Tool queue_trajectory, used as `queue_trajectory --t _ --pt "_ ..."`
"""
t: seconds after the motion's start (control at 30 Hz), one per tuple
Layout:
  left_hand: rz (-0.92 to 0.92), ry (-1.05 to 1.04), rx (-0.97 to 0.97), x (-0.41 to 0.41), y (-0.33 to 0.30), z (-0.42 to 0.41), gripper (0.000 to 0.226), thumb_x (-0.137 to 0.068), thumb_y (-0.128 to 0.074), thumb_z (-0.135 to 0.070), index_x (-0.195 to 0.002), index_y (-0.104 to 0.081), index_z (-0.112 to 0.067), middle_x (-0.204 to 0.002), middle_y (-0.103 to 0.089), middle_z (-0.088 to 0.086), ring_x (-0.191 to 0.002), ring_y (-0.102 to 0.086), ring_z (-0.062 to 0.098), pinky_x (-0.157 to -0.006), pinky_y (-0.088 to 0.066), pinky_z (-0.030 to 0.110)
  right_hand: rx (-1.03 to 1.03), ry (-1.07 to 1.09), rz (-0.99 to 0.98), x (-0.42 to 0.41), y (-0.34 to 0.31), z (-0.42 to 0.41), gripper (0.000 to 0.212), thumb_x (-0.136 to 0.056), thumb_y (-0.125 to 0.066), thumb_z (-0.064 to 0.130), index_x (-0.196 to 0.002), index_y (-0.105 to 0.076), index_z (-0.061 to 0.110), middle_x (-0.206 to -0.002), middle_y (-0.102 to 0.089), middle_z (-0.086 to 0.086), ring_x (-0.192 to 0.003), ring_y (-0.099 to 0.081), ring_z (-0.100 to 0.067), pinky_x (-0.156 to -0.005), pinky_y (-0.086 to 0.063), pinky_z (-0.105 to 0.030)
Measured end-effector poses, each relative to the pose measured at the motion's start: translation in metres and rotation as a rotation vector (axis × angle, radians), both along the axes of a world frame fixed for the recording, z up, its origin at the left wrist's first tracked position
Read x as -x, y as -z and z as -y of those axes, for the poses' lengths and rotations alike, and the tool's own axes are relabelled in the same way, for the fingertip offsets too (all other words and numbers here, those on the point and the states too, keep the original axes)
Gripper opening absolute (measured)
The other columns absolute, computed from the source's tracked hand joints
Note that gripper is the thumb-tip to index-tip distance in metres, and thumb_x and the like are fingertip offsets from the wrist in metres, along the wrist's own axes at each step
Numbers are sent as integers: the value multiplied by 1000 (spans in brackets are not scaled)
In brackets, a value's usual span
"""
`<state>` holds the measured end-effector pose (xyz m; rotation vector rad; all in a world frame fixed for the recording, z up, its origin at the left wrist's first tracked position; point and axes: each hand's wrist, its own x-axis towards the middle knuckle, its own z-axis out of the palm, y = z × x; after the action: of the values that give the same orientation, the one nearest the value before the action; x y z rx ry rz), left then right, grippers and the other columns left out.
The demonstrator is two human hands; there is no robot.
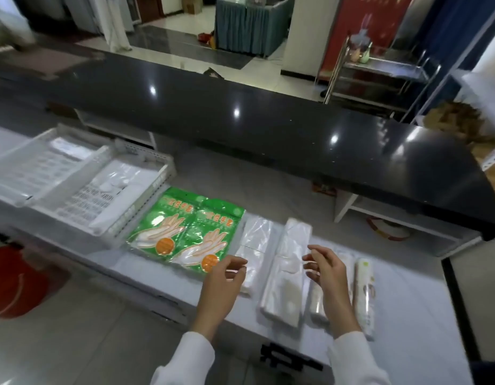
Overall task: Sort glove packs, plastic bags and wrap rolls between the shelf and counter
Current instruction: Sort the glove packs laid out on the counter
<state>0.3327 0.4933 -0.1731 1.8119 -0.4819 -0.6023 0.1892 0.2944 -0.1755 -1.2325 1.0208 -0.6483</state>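
Observation:
Two green glove packs [185,232] lie side by side on the white shelf [407,287]. To their right lie two stacks of clear plastic bags, a short stack [254,245] and a long stack [289,273]. Further right lie wrap rolls [364,295]. My left hand [224,276] hovers over the short bag stack with fingers loosely curled, holding nothing. My right hand [324,268] hovers between the long bag stack and the rolls, fingers relaxed, empty.
Two white plastic trays [82,173] with white packs sit at the shelf's left. A long dark counter [240,115] runs behind and above the shelf. A red object [15,284] stands on the floor at the left. A metal cart [379,68] stands beyond the counter.

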Motion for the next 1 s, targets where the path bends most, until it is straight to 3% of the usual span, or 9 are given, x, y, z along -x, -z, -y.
queue_trajectory --t 0.13,0.3,0.5,0.67,0.77,0.87,1.0 --pt "-24 -68 17 -40 6 -52 21 -94 -71 -11 -96 -73 -32 -93 -77 -15 -85 -70 0 -74 -51 11 46 -86 -50 -38 -7 -52 15 -105 -59 16 -108 -75 17 -90 -77 -8 -76 -73 -17 -72 -59 -31" --pt "-17 -122 29 -74 10 -93 23 -94 -70 -6 -94 -73 -29 -94 -76 -13 -82 -68 -4 -73 -49 8 57 -176 -93 -79 -9 -94 15 -104 -59 11 -110 -73 11 -92 -76 -14 -74 -71 -19 -69 -56 -31" --pt "-60 -160 18 -111 19 -112 24 -95 -68 -9 -94 -73 -32 -93 -77 -12 -85 -70 2 -69 -48 6 49 -238 -150 -136 -3 -107 15 -103 -60 12 -108 -74 13 -92 -77 -14 -80 -72 -24 -73 -58 -35" --pt "-50 -135 -26 -155 24 -109 22 -94 -69 -9 -97 -74 -30 -93 -77 -14 -87 -69 -3 -72 -48 6 -24 -266 -153 -192 13 -97 13 -99 -63 10 -106 -74 14 -89 -79 -9 -79 -71 -20 -71 -57 -33" --pt "-46 -83 -63 -183 23 -97 18 -96 -68 -9 -99 -73 -27 -96 -75 -10 -88 -69 2 -71 -49 7 -29 -248 -194 -224 25 -80 15 -99 -65 12 -111 -74 14 -105 -76 -9 -93 -68 -21 -74 -56 -34" --pt "-44 -26 -109 -205 20 -79 19 -98 -65 -10 -101 -71 -27 -100 -73 -12 -83 -67 -6 -65 -48 6 4 -223 -240 -243 36 -65 14 -100 -65 18 -112 -73 17 -119 -70 -7 -107 -65 -23 -91 -56 -44" --pt "-40 69 -178 -222 22 -52 15 -100 -63 -15 -108 -69 -27 -112 -70 -10 -103 -65 6 -74 -46 12 -48 -135 -266 -247 49 -53 9 -99 -67 16 -106 -71 21 -123 -69 -9 -110 -64 -25 -91 -52 -40"
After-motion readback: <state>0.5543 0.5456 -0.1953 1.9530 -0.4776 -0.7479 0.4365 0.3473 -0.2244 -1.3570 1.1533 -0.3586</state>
